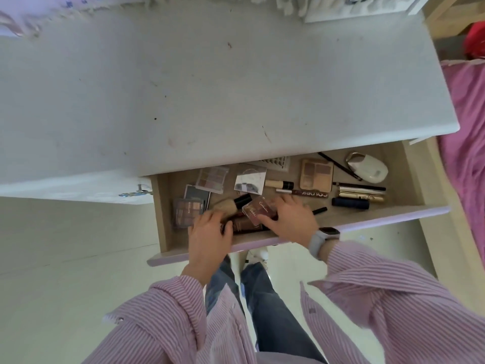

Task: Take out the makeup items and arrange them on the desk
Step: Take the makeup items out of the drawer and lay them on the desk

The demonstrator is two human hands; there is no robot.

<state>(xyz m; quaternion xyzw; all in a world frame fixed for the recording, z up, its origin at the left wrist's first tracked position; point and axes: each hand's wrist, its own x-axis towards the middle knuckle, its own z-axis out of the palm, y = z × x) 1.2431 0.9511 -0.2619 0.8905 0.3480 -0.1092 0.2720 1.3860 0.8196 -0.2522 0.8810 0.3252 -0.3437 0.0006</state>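
Striped sleeves lead down to both hands inside the open drawer (409,179). Right hand (288,219) has fingers and thumb curled round a small clear-lidded reddish compact (258,208), seemingly a firm hold. Left hand (210,232) has curled fingers on dark bottles (244,224) at the drawer's front; whether it actually grips one cannot be told. Recommendation: lift the compact straight up, clear of the brush (231,203) lying against it, and set it on the bare desk top (210,88). Compact is flat, glossy, lettered. Palettes, pencils and tubes lie loose across the drawer.
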